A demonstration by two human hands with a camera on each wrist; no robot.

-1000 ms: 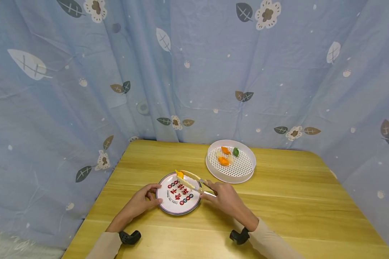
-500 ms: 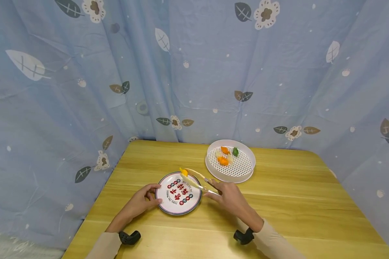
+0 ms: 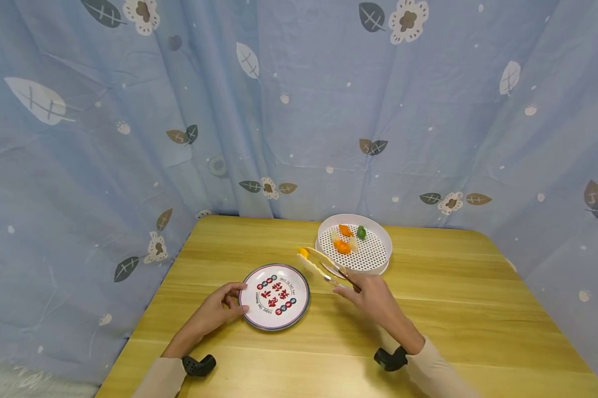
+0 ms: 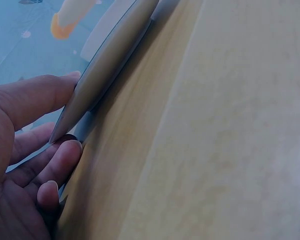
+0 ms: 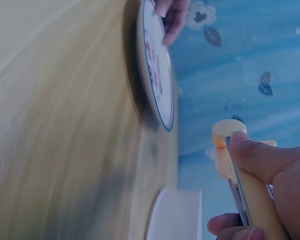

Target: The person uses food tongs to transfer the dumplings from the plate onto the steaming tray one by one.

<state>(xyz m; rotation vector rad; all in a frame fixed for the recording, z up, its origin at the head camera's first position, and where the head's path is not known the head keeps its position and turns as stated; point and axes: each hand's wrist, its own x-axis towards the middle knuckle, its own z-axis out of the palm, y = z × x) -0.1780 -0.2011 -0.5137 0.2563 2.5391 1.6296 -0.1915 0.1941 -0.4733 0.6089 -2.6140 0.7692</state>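
Note:
My left hand point(image 3: 224, 301) pinches the left rim of a white plate point(image 3: 295, 282) with red characters. The left wrist view shows the thumb on top and fingers beneath the plate's edge point(image 4: 97, 75). My right hand point(image 3: 373, 294) grips cream-tipped tongs point(image 3: 311, 266) with metal on the handles. Between the tong tips sits a small yellow-orange piece point(image 3: 303, 252), held above the table between the plate and a white round basket point(image 3: 373, 258). From the right wrist, thumb and fingers wrap the tong handles point(image 5: 260, 200); the plate point(image 5: 162, 85) lies beyond.
The perforated basket holds two orange pieces point(image 3: 343, 246), a green pepper-like piece point(image 3: 361, 232) and pale translucent pieces point(image 3: 353, 244). Everything stands on a wood-grain table point(image 3: 453, 298). A blue patterned curtain point(image 3: 318, 110) hangs behind the table and along its sides.
My right hand has carried the tongs and the yellow-orange piece rightward and away from me, off the plate toward the basket. The left hand and plate stay in place.

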